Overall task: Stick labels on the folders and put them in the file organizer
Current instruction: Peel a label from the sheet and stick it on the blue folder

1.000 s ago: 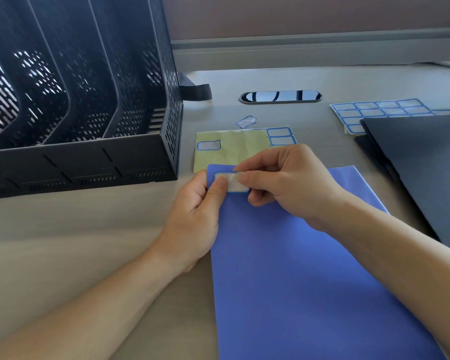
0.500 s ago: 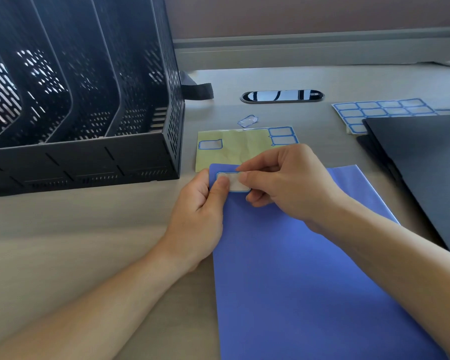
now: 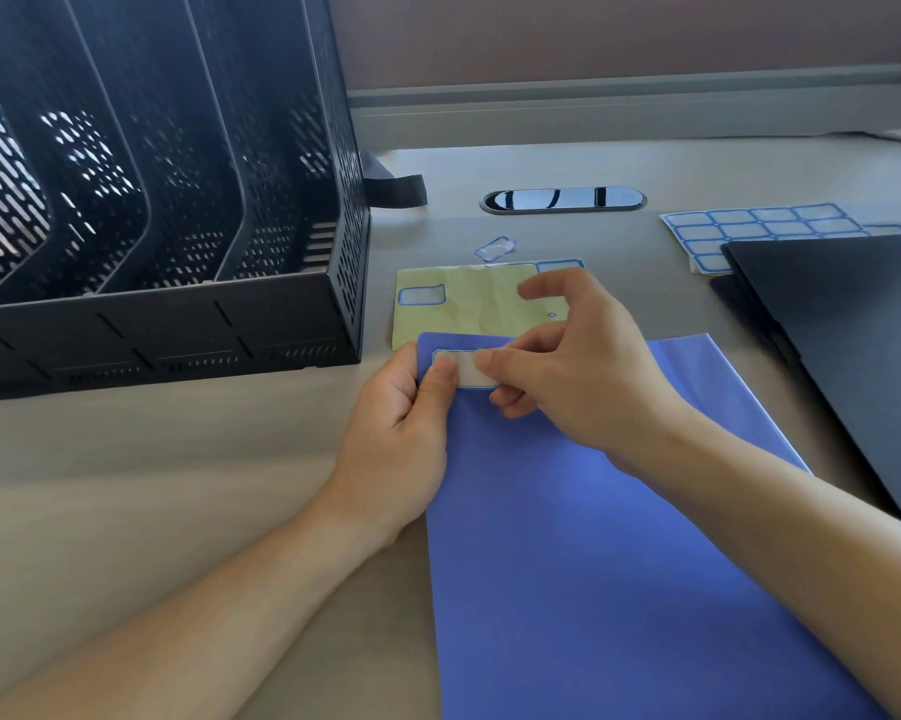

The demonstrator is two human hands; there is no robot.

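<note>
I see my left hand [image 3: 396,423] pinching the upper left corner of the blue folder [image 3: 593,563] at frame centre, thumb on the label [image 3: 471,368]. My right hand [image 3: 583,371] has a loose, apart grip, fingertips pressing that blank, blue-bordered label flat. The black file organizer [image 3: 167,226] stands on the counter [image 3: 126,485], upper left.

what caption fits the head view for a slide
Both hands, left hand and right hand, press a label onto a blue folder beside a file organizer.
</note>
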